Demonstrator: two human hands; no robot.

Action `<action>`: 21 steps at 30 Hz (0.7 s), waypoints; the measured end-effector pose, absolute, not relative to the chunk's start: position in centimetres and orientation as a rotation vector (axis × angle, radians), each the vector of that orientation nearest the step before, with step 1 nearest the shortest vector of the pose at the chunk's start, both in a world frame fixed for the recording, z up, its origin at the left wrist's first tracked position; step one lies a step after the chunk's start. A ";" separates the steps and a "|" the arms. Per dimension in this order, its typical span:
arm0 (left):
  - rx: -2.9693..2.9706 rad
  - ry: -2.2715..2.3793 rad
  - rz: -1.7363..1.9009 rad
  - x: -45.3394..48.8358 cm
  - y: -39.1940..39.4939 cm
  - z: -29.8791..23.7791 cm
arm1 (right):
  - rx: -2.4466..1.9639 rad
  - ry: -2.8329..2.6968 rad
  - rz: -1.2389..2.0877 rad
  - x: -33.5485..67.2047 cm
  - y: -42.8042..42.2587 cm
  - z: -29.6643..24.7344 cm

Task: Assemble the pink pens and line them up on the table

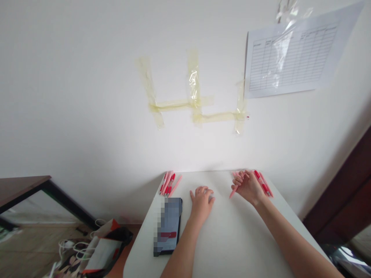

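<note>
Resting on the white table (226, 239), palm down with fingers apart, my left hand (201, 202) holds nothing. At the table's far right, my right hand (251, 188) is closed around a pink pen (233, 192), whose lower end points down toward the tabletop. Red and pink pens (262, 183) lie just right of that hand, and more pink ones are partly hidden behind its fingers. Another group of red and pink pens (167, 183) lies at the far left corner, with one pink pen (175, 186) slightly apart from it.
A phone (171, 226), partly pixelated, lies along the table's left edge beside my left forearm. The table meets a white wall (116, 127) with yellowed tape (193, 81) and a printed sheet (292, 58). Bags and cables (101, 251) sit on the floor at left.
</note>
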State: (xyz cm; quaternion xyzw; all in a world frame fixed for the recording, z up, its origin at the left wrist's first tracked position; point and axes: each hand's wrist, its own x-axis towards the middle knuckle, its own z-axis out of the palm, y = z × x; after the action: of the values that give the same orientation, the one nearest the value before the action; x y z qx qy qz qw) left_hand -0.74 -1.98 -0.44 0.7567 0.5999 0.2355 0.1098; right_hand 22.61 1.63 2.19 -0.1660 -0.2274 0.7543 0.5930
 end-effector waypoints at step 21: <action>2.229 1.780 0.646 -0.7 -2.0 -0.3 | -0.590 -0.644 1.642 22.6 2.0 1.4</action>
State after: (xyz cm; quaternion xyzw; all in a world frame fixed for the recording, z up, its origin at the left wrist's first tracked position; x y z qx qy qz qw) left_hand -0.68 -2.04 -0.27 0.7576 0.6051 0.2196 0.1079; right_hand 22.64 2.03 1.44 -0.2543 -0.2776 0.7077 0.5979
